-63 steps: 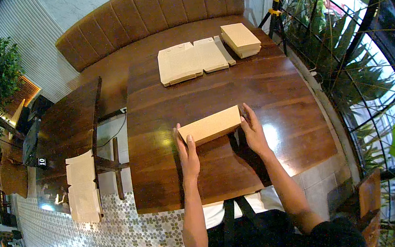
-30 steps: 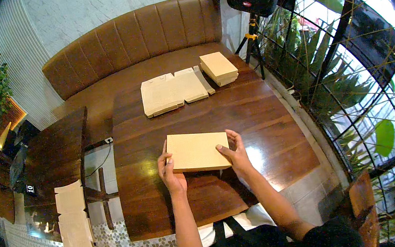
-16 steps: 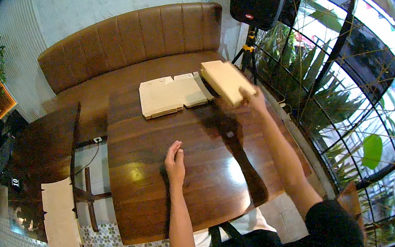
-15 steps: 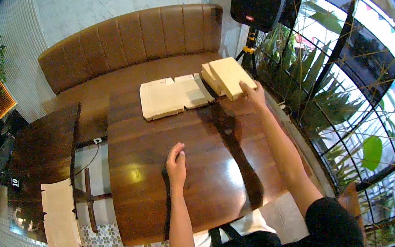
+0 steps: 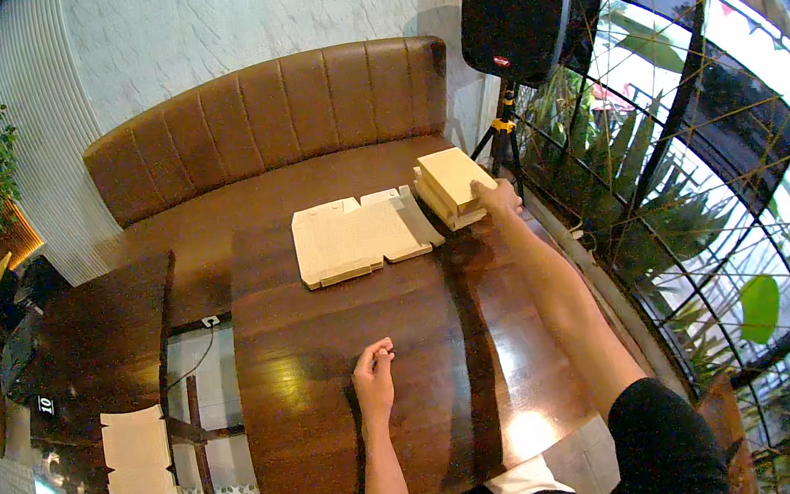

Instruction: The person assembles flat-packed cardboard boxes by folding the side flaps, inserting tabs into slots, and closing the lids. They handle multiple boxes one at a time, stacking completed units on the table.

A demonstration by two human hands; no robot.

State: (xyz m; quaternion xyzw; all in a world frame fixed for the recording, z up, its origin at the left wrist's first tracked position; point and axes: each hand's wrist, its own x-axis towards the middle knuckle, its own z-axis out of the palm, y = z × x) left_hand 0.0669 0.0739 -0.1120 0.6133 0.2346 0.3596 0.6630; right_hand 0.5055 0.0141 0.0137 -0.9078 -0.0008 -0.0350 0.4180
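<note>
The right hand (image 5: 500,200) is stretched out to the far right corner of the counter (image 5: 341,436), fingers curled over the near edge of the top box (image 5: 454,176), which sits on the stack of boxes (image 5: 449,197) there. Whether it grips that box or only presses on it, I can't tell. Just left of the stack lie the flat sheets (image 5: 353,238), pale cardboard, close beside it near the counter's far edge. The left hand (image 5: 374,383) rests on the counter well nearer the person, palm down, fingers loosely curled and holding nothing. Beyond the counter runs a brown bench (image 5: 268,133). Behind the stack, a black speaker (image 5: 513,6) stands on its tripod.
</note>
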